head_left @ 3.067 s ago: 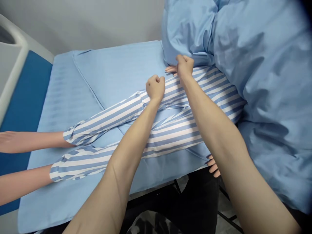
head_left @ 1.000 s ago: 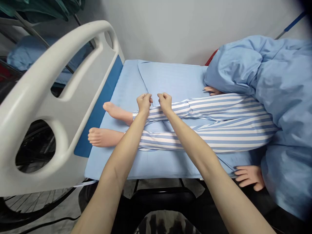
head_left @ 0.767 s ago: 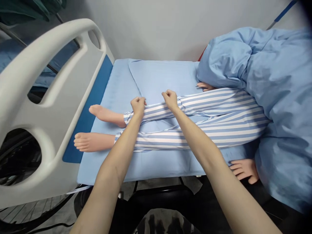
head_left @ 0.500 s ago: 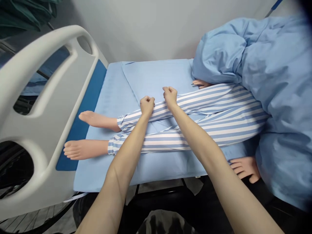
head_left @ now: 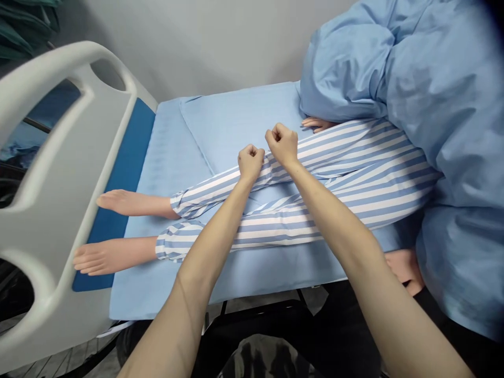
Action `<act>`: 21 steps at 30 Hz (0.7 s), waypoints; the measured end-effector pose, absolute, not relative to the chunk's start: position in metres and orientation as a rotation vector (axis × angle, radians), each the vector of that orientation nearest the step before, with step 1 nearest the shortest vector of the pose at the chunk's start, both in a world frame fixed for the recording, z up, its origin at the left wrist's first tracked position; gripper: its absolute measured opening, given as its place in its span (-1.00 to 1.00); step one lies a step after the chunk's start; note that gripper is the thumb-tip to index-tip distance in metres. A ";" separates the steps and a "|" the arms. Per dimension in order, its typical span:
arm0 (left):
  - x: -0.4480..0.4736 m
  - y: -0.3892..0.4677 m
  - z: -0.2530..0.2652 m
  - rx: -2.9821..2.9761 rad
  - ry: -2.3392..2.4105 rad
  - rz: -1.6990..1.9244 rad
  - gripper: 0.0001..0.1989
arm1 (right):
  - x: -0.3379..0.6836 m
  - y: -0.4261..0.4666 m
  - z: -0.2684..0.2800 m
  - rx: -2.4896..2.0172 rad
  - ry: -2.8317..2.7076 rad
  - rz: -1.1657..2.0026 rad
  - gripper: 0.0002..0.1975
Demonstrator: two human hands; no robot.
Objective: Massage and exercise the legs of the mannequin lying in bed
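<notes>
A manikin in blue-and-white striped trousers [head_left: 378,202] lies on a bed, legs stretched toward the left. My left hand [head_left: 251,161] is curled into a fist at the far leg, around the knee. Just right of it, my right hand [head_left: 282,143] also makes a fist, over the same leg a little nearer the hip. A hollow shows inside the curled fingers, and I see nothing held in either hand. Whether the fists press on the cloth or hover just above it, I cannot tell. My forearms cross above the near leg. The bare feet [head_left: 114,256] point toward the footboard.
A white and blue footboard [head_left: 104,113] stands at the left. A bunched blue quilt [head_left: 444,100] covers the manikin's upper body at the right. Its hands [head_left: 405,268] stick out below the quilt. A light blue sheet [head_left: 232,118] covers the mattress, with a grey wall [head_left: 220,47] behind.
Both fists have moved right along the far leg, toward the hip, still closed. The view has shifted, so the feet and footboard appear farther left. My right forearm now covers part of the manikin's near hand.
</notes>
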State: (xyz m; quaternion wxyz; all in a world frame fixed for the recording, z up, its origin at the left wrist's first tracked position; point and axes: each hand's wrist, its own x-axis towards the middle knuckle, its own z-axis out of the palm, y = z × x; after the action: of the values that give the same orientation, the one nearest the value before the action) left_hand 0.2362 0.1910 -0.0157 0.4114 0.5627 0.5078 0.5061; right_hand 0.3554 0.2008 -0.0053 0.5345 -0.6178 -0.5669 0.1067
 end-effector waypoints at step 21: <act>0.320 0.203 -0.026 1.519 1.044 1.209 -0.71 | 0.477 0.195 -0.018 -1.799 -1.364 -0.004 -0.73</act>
State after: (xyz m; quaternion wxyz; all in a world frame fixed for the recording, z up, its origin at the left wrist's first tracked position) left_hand 0.3201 0.2028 -0.0256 0.4517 0.6148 0.4224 0.4894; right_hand 0.4769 0.1953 -0.0179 0.4276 -0.7204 -0.5460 -0.0017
